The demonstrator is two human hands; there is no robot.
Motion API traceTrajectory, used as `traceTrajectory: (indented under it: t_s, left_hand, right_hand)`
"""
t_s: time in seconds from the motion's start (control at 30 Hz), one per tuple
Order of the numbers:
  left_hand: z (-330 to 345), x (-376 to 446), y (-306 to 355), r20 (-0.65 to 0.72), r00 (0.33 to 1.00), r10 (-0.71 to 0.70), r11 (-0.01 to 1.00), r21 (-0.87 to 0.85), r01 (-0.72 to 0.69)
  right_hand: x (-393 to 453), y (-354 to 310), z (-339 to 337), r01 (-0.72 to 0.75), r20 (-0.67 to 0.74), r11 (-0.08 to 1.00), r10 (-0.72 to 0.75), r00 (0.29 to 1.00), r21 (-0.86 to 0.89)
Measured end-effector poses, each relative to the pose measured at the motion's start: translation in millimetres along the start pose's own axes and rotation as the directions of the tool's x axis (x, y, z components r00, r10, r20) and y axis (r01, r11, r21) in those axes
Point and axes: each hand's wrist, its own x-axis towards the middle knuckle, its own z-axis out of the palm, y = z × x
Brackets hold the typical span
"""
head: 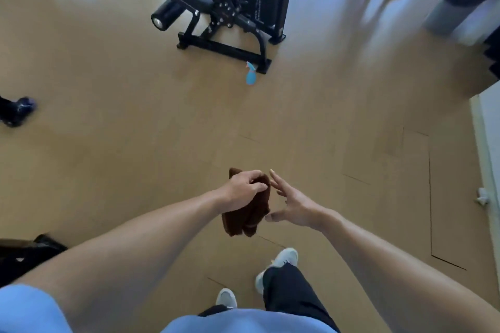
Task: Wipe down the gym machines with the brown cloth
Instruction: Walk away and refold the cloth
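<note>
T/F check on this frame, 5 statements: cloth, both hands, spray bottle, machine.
1. The left hand grips the brown cloth. True.
2. The right hand also grips the cloth. False: its fingers are straight and spread beside the cloth, not curled round it.
3. The blue spray bottle stands on the machine's seat. False: it is on the floor by the foot of the black gym machine.
4. The cloth is pressed against the machine. False: it hangs in the air well short of the machine, above the floor.
5. The person wears light-coloured shoes. True.
</note>
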Motion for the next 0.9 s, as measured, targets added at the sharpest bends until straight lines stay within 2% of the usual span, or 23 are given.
traceTrajectory:
  t_s: [0.1,0.2,0.37,0.47,0.67,0.73,0.8,0.9]
  left_hand:
    - [-41.3,69.0,36.3,0.12,0.993,0.003,0.995,0.094,-0.015]
    - [-84.4,142.3,82.2,0.227,0.971,-0.072,0.979,0.202,0.026]
    - [-146.4,247.4,164.4,0.28,0.939,-0.197,0.949,0.295,0.111]
    - [-183.2,309.7,203.8,0.249,0.937,-0.244,0.929,0.337,0.153]
    - [-251.1,439.3,233.6,0.239,0.921,-0.307,0.928,0.289,0.234]
    - [-273.8,487.5,235.2,0.234,0.916,-0.326,0.923,0.288,0.255]
    - [-302.2,547.0,240.4,0.173,0.935,-0.311,0.934,0.235,0.267]
    - [-341.5,620.2,259.3,0.092,0.956,-0.279,0.955,0.132,0.266]
  right_hand:
    - [60.2,-23.2,-69.6,0.071,0.095,0.992,-0.062,0.994,-0.101]
    - [117.1,-47.9,-144.4,0.12,0.164,0.968,-0.085,0.983,-0.22]
    - [194.0,-96.4,-265.8,0.272,0.234,0.831,-0.176,0.956,-0.485]
    - [232.8,-124.3,-342.4,0.203,0.237,0.834,-0.09,0.967,-0.512]
    - [328.0,-160.6,-478.9,0.08,0.097,0.804,-0.028,0.995,-0.589]
    - [362.7,-175.4,-521.9,0.052,0.093,0.821,0.001,0.996,-0.569]
    - [407.0,-194.0,-569.9,0.025,0.093,0.838,0.031,0.995,-0.544]
    - [461.0,-220.0,-632.8,-0.027,0.088,0.917,0.068,0.994,-0.398]
